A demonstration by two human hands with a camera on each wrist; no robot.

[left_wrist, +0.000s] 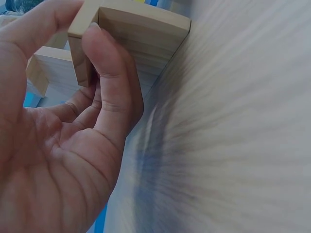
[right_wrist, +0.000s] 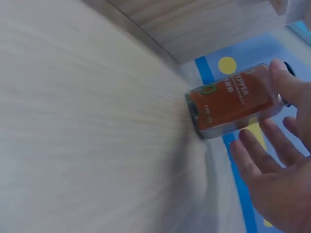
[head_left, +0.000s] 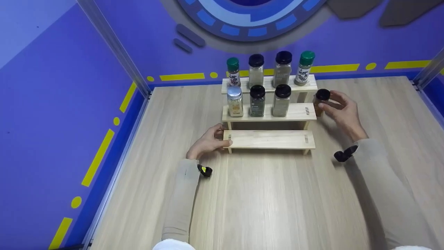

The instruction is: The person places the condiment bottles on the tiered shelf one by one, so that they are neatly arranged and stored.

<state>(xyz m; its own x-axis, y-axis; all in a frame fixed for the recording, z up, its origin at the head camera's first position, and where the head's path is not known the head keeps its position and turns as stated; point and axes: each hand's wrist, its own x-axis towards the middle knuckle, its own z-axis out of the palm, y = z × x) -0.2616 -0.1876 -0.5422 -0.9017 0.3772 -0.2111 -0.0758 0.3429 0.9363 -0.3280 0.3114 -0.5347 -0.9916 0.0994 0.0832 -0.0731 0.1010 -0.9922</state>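
Observation:
A stepped wooden spice rack [head_left: 270, 139] with three tiers stands on the table. My left hand [head_left: 208, 139] grips the left end of its lowest tier, thumb on top; in the left wrist view curled fingers [left_wrist: 109, 77] wrap the wooden end. Just beyond the middle tier's right end, my right hand [head_left: 347, 113] pinches a black-capped spice jar [head_left: 322, 94] between thumb and fingers. The right wrist view shows this pepper jar [right_wrist: 233, 102] with reddish-brown contents, the thumb near its cap and its base close to the tabletop.
Several jars with green or black caps, among them a black-capped one [head_left: 282, 71], line the top tier. A silver-capped jar [head_left: 235, 102] and two black-capped jars occupy the middle tier. A purple-blue wall panel [head_left: 138, 41] rises behind the table [head_left: 263, 201].

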